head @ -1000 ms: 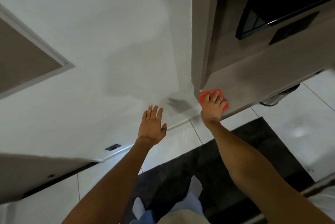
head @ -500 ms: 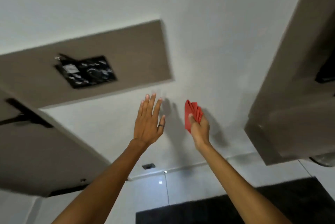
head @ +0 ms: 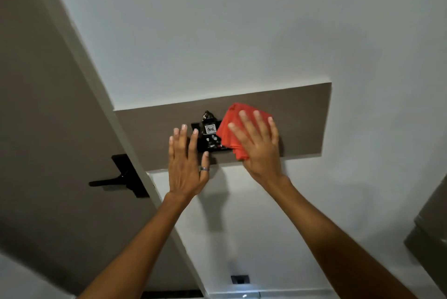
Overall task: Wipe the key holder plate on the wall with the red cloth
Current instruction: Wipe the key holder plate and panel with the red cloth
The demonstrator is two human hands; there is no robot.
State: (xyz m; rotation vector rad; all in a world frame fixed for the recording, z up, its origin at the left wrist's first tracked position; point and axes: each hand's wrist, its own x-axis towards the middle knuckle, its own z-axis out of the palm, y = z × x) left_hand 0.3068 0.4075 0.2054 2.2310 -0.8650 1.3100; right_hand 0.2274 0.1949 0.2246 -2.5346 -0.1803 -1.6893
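Both hands have come up from the lower wall to the brown panel [head: 302, 119]. The red cloth [head: 229, 129], half a second ago pinched upright in the right hand [head: 258, 146] clear of the wall, now lies flat under that palm. The right grip is spread, fingers [head: 260, 124] splayed over the cloth and pressing it onto the right part of the black key holder plate [head: 208, 139], which sits near the panel's middle with keys [head: 208, 126] hanging on it. The left hand [head: 186, 165] is open too, holding nothing, at about 8 o'clock from the plate; whether it touches the wall cannot be told. Wiping looks just begun; the plate's left side remains uncovered.
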